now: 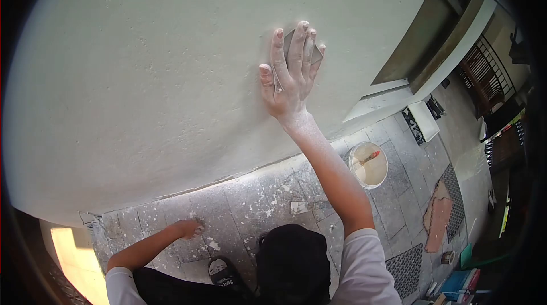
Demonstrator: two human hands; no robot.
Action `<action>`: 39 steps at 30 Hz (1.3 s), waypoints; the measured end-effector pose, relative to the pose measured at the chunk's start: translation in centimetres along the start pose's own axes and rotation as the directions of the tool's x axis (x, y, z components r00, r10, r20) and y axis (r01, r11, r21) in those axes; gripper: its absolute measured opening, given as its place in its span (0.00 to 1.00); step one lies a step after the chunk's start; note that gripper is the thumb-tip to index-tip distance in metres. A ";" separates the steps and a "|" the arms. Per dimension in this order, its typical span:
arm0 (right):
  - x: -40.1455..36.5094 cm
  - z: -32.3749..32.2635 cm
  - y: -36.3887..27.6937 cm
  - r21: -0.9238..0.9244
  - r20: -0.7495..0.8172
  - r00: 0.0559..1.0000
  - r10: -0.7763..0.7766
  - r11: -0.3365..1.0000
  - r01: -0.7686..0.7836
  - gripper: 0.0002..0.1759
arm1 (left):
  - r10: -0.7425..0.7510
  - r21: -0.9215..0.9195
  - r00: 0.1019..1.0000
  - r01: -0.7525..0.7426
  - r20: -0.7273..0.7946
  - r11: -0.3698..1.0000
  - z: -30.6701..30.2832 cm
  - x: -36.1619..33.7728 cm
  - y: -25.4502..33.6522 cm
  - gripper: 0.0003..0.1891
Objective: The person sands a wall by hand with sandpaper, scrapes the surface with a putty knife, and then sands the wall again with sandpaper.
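Observation:
My right hand [293, 66], coated in white dust, lies flat on the pale wall [171, 48] with its fingers somewhat apart. It holds a thin grey abrasive sheet [317, 55] against the surface; parts of the sheet show between and beside the fingers, and the palm hides the rest. Low on the left, over the floor, my left hand [191, 228] is loosely curled, with no object visible in it. White dust marks its fingers too.
Grey paving [228, 208] is spattered with white. A bucket [384, 171] with a red-handled tool stands right of the right forearm. Farther right are a white box [424, 120], brownish board pieces [439, 222] and textured mats [405, 271]. A black cap and sandal show at the bottom.

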State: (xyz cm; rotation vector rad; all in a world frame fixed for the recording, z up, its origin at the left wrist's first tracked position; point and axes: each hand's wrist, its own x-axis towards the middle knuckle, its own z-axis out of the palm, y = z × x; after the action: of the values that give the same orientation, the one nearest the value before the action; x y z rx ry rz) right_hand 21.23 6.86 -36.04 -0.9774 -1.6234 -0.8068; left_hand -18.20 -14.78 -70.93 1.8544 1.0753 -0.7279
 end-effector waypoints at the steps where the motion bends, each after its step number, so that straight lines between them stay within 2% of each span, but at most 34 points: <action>1: 1.6 -0.3 -0.3 0.021 0.009 1.000 0.020 1.000 -0.020 0.30 | 0.065 0.034 0.996 -0.067 0.053 0.997 1.4 1.5 -1.8 0.23; 2: 2.9 -0.7 -0.5 0.045 0.018 0.999 0.039 0.998 -0.040 0.30 | 0.124 0.063 0.986 -0.132 0.108 0.989 2.6 2.5 -3.2 0.24; 4: -1.8 0.7 0.4 -0.036 -0.003 0.996 -0.093 0.995 0.093 0.30 | 0.249 0.442 0.941 -0.328 0.228 0.835 2.9 3.2 -4.0 0.24; 5: -6.2 1.7 0.7 -0.036 0.023 0.992 -0.127 0.991 0.128 0.31 | 0.169 0.396 0.970 -0.227 0.175 0.890 1.1 2.9 -2.9 0.24; 7: -15.8 2.0 0.6 -0.021 0.180 0.963 -0.198 0.978 0.205 0.31 | 0.000 0.273 0.995 -0.028 0.100 0.962 -2.2 0.8 0.9 0.23; 8: -19.8 0.9 0.6 0.077 0.413 0.896 -0.163 0.987 0.144 0.32 | 0.082 0.157 0.992 -0.097 0.097 0.983 -3.8 1.0 1.9 0.23; 10: -22.1 0.3 2.4 0.107 0.492 0.845 -0.211 0.978 0.182 0.33 | 0.042 0.071 0.992 -0.034 -0.119 0.997 -8.0 -1.6 8.6 0.24; 11: -23.1 -0.1 2.9 0.128 0.541 0.809 -0.231 0.973 0.192 0.33 | 0.106 0.126 0.971 -0.081 -0.213 0.989 -10.0 -3.0 11.7 0.25; 12: -21.8 -0.2 3.6 0.068 0.469 0.848 -0.249 0.967 0.246 0.33 | 0.177 0.188 0.941 -0.126 -0.287 0.974 -12.1 -4.4 14.5 0.25; 13: -18.3 -0.5 4.4 -0.010 0.402 0.877 -0.262 0.957 0.290 0.32 | 0.248 0.234 0.923 -0.182 -0.295 0.955 -14.2 -5.4 16.9 0.26; 15: -10.9 -0.4 5.8 0.010 0.188 0.961 -0.203 0.979 0.205 0.32 | 0.460 0.383 0.800 -0.315 -0.385 0.868 -18.1 -6.9 20.4 0.23; 16: -5.6 -0.9 6.1 -0.004 0.100 0.969 -0.226 0.974 0.227 0.31 | 0.553 0.450 0.726 -0.366 -0.409 0.814 -20.2 -8.1 22.2 0.21; 17: -0.6 -1.7 6.4 -0.014 0.066 0.965 -0.252 0.967 0.254 0.31 | 0.631 0.518 0.633 -0.391 -0.449 0.761 -22.7 -9.4 24.1 0.20; 19: 9.0 -4.1 5.9 -0.039 0.053 0.977 -0.207 0.977 0.210 0.32 | 0.743 0.618 0.441 -0.417 -0.503 0.666 -27.2 -13.0 27.8 0.19; 22: 17.0 -6.5 5.4 0.176 -0.062 0.998 0.018 0.984 -0.007 0.31 | 0.837 0.744 0.160 -0.394 -0.523 0.540 -33.9 -19.8 32.6 0.17; 24: 15.2 -6.1 5.8 0.170 -0.085 0.996 0.022 0.985 -0.007 0.29 | 0.869 0.813 -0.004 -0.354 -0.495 0.462 -37.2 -24.7 35.0 0.17; 26: 8.1 -4.5 6.0 0.090 0.002 0.996 -0.088 0.992 0.087 0.27 | 0.862 0.857 -0.083 -0.193 -0.500 0.479 -39.7 -30.5 36.5 0.18; 27: 4.9 -4.0 6.5 0.047 0.056 0.980 -0.192 0.981 0.190 0.27 | 0.856 0.863 -0.117 -0.117 -0.504 0.492 -40.6 -33.2 36.8 0.19; 30: 6.2 -3.9 6.7 0.057 0.055 0.973 -0.224 0.974 0.221 0.28 | 0.814 0.767 -0.249 0.276 -0.525 0.579 -43.0 -38.9 35.1 0.24; 31: 9.7 -4.3 6.3 0.057 0.024 0.981 -0.194 0.980 0.192 0.27 | 0.793 0.697 -0.284 0.378 -0.539 0.609 -43.5 -40.1 34.0 0.25; 32: 14.7 -5.2 5.9 0.050 -0.009 0.987 -0.163 0.985 0.163 0.27 | 0.754 0.617 -0.300 0.439 -0.585 0.653 -43.9 -40.8 32.8 0.26; 34: 21.7 -6.7 5.1 0.172 -0.074 0.997 0.006 0.985 0.007 0.27 | 0.658 0.429 -0.353 0.541 -0.665 0.723 -43.9 -41.5 30.5 0.28; 35: 23.4 -7.1 4.9 0.240 -0.092 0.991 0.094 0.968 -0.070 0.26 | 0.647 0.395 -0.347 0.570 -0.679 0.720 -43.6 -41.6 29.7 0.28; 36: 22.5 -6.8 5.0 0.243 -0.079 0.991 0.105 0.967 -0.083 0.27 | 0.636 0.363 -0.341 0.598 -0.692 0.715 -43.2 -41.7 28.9 0.29; 39: 12.1 -4.5 6.3 0.123 -0.024 0.999 -0.022 0.992 0.025 0.26 | 0.603 0.287 -0.349 0.642 -0.717 0.711 -43.2 -43.8 28.4 0.30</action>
State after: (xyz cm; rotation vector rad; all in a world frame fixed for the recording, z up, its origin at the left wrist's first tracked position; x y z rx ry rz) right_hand 27.11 8.18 -22.98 -0.8603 -1.6483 -0.7217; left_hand -10.37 -1.45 -4.95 3.2588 2.0224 1.4383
